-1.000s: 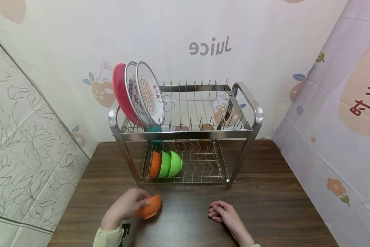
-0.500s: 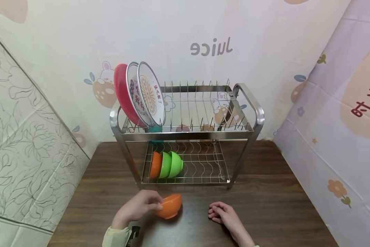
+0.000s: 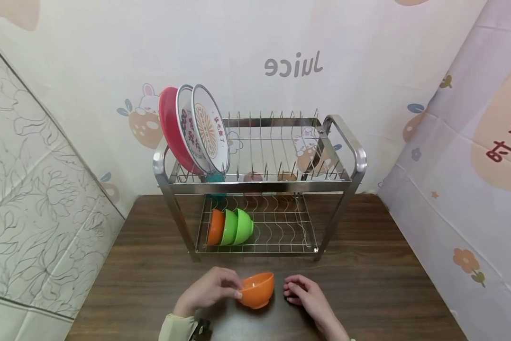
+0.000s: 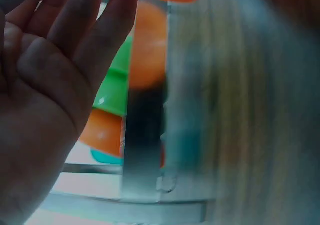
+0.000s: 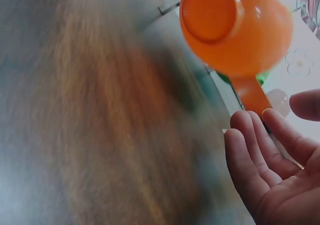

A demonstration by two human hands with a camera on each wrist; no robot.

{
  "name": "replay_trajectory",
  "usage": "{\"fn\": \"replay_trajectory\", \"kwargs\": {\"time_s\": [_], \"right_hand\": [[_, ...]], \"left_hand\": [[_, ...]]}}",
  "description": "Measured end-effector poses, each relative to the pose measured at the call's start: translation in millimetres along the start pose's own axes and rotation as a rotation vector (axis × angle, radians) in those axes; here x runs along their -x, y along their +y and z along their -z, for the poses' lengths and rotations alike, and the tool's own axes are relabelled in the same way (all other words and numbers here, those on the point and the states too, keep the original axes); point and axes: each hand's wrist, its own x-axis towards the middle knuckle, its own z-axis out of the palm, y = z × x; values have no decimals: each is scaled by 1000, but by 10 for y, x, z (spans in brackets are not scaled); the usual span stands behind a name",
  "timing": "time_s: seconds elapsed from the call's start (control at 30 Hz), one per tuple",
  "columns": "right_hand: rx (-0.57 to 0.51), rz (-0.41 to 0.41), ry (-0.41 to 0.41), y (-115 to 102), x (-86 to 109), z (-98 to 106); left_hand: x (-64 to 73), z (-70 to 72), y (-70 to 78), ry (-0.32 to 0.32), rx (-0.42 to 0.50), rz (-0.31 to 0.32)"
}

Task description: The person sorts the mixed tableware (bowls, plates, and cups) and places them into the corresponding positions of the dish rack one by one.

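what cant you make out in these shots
- Small teal thing on the steel dish rack: head view, hidden behind the plates and front rail.
- Left hand fingertips: head view, hidden behind the orange plastic bowl.
- Dark wooden table: right wrist view, motion-blurred.
- Rack's lower bowls: left wrist view, blurred, partly behind the palm and a steel post.

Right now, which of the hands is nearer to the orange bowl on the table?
Left. The left hand holds the bowl by its rim, fingers curled on its left side. The right hand lies on the table just right of the bowl, not touching it.
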Motion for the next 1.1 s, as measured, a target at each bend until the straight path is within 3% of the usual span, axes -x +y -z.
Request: {"fn": "replay_trajectory", "kwargs": {"time_s": [0.17, 0.33, 0.57, 0.9, 1.1], "right_hand": [[-7, 65, 4, -43, 12, -45], [-33, 143, -57, -59, 26, -45], [90, 297, -65, -50, 26, -20], [73, 414, -142, -48, 14, 33], [130, 558, -228, -114, -1, 80]], "left_hand": [[-35, -125, -77, -22, 41, -5], [-61, -197, -120, -28, 71, 1], [-73, -230, -132, 8, 128, -3], [-89, -236, -210, 75, 143, -18], [-94, -230, -177, 135, 255, 94]]}}
